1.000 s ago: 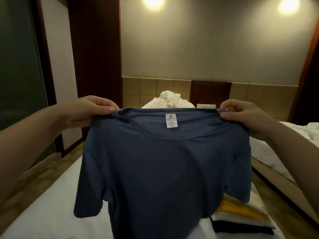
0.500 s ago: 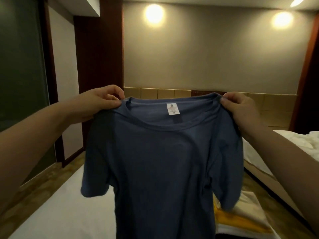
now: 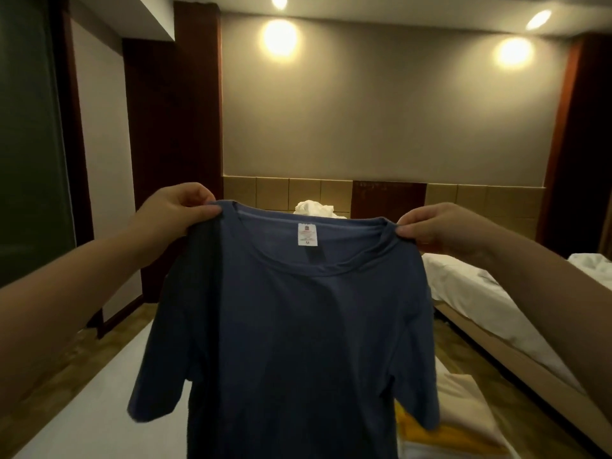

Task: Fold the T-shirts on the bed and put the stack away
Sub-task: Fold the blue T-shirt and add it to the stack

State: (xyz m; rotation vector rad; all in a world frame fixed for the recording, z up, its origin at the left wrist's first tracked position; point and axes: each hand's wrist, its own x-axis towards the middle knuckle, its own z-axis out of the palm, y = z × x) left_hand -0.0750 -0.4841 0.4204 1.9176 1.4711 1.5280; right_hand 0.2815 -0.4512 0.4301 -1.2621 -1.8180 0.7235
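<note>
Blue T-shirt lower, folded stack behind

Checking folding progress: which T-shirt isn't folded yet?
The dark blue T-shirt, hanging full length, pinched at the shoulders by the left hand and right hand. The cream shirt and yellow shirt lie folded on the bed.

Both hands, left hand and right hand, are pinching the blue T-shirt by its shoulders, letting it hang above the bed beside folded shirts.
</note>
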